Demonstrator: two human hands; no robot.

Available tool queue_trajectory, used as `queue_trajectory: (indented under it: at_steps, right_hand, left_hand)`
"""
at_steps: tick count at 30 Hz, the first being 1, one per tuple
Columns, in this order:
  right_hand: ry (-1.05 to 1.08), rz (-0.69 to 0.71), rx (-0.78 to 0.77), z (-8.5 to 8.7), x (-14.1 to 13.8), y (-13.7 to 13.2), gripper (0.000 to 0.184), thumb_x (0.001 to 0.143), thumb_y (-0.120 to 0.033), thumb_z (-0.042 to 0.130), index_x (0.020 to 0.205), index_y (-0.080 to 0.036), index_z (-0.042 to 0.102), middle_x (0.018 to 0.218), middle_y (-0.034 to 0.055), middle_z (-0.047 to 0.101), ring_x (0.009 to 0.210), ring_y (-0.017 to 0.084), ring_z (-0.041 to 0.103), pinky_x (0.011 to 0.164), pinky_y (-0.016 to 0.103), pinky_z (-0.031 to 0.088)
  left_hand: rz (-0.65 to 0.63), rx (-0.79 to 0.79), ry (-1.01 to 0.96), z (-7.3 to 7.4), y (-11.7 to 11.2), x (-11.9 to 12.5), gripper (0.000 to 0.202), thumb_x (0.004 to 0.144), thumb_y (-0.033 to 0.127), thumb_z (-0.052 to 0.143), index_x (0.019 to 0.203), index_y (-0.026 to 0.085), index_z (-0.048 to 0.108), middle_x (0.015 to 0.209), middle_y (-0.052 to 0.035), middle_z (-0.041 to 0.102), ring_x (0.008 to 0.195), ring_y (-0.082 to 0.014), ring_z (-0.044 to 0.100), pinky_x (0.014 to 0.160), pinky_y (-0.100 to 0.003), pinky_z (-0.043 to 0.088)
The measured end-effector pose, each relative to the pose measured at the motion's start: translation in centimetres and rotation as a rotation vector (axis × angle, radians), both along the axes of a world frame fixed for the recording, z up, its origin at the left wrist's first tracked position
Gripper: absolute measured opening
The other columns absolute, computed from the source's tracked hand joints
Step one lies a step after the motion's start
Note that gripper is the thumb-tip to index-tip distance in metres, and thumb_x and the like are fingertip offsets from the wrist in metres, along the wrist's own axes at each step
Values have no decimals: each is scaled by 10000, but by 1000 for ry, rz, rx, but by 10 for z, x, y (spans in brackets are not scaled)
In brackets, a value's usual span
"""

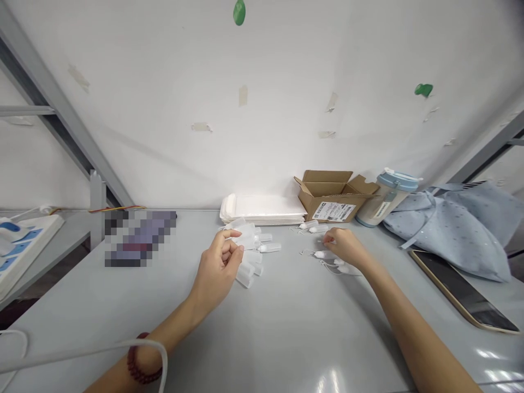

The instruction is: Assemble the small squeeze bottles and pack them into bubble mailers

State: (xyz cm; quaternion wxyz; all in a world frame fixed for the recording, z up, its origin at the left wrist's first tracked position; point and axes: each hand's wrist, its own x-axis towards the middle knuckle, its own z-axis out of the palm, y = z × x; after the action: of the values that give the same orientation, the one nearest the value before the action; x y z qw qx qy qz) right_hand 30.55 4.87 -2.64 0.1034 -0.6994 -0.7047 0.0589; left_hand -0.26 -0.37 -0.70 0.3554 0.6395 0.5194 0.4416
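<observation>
Head view: just in front of the cardboard box [333, 197], the right hand [346, 245] is laid, fingers curled, on corded white pieces [327, 255]. Left of the box, clear vials [257, 248] are heaped, long axes mostly sideways, touching the narrowly curled left hand [216, 267] (whether either hand grips anything cannot be told). Bare table [295, 327] is left in front.

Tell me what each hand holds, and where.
The left hand pinches a clear plastic tube near one end. The right hand touches a small white piece on the table; a grip cannot be told.
</observation>
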Motion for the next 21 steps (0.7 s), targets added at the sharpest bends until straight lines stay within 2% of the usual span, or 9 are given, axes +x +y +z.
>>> queue_trajectory:
  at_steps: [4, 7, 9, 10, 12, 14, 17, 21]
  right_hand:
    - [125, 5, 91, 7, 0, -2, 164, 694, -69, 439, 638, -176, 550, 760, 78, 660, 781, 221, 600, 695, 311, 413]
    - [272, 36, 165, 18, -9, -8, 113, 780, -195, 426, 737, -191, 530, 914, 85, 664, 870, 221, 593, 752, 332, 429]
    - [444, 108, 155, 24, -23, -14, 141, 824, -283, 409, 744, -202, 493, 928, 75, 666, 871, 206, 604, 736, 319, 447]
    - [518, 151, 134, 25, -31, -18, 160, 840, -314, 392, 754, -208, 475, 901, 63, 668, 846, 192, 609, 716, 305, 453]
    - [894, 230, -11, 26, -51, -27, 161, 831, -354, 447, 770, -206, 460, 809, 56, 657, 755, 182, 602, 664, 301, 445]
    - [1115, 298, -141, 23, -71, -35, 172, 813, -354, 501, 751, -200, 456, 728, 25, 624, 668, 152, 573, 642, 284, 431]
    - [1255, 337, -248, 17, -97, -47, 194, 824, -346, 513, 725, -185, 467, 633, -10, 571, 548, 104, 496, 599, 256, 398]
    - [1250, 390, -367, 14, -114, -61, 231, 829, -388, 531, 746, -179, 479, 609, -24, 540, 510, 87, 452, 537, 232, 364]
  left_hand:
    - [-4, 2, 8, 2, -2, 1, 197, 842, 305, 454, 1017, 216, 471, 574, 72, 432, 517, -115, 386, 520, -223, 322]
    - [-19, 7, 10, 1, -3, 1, 191, 837, 303, 455, 998, 209, 497, 576, 65, 438, 533, -119, 421, 529, -228, 338]
    - [-34, 1, 6, 0, -2, 1, 185, 839, 305, 453, 980, 205, 518, 585, 56, 448, 557, -123, 453, 531, -227, 350]
    - [-41, -6, 5, -1, -2, 1, 182, 838, 309, 454, 966, 203, 530, 589, 52, 452, 564, -123, 462, 523, -225, 352]
    - [-63, -38, 10, -1, -2, 2, 189, 833, 324, 463, 941, 196, 551, 593, 45, 460, 570, -125, 475, 501, -219, 350]
    - [-116, -90, 19, -1, -2, 3, 224, 830, 344, 471, 960, 188, 564, 604, 38, 480, 579, -129, 492, 493, -217, 358]
    - [-221, -172, 35, 0, -3, 6, 314, 834, 383, 473, 1058, 179, 558, 641, 25, 527, 593, -134, 514, 510, -223, 386]
    - [-313, -241, 40, -1, -5, 8, 365, 840, 421, 467, 1076, 166, 580, 650, 15, 552, 524, -118, 479, 486, -226, 366]
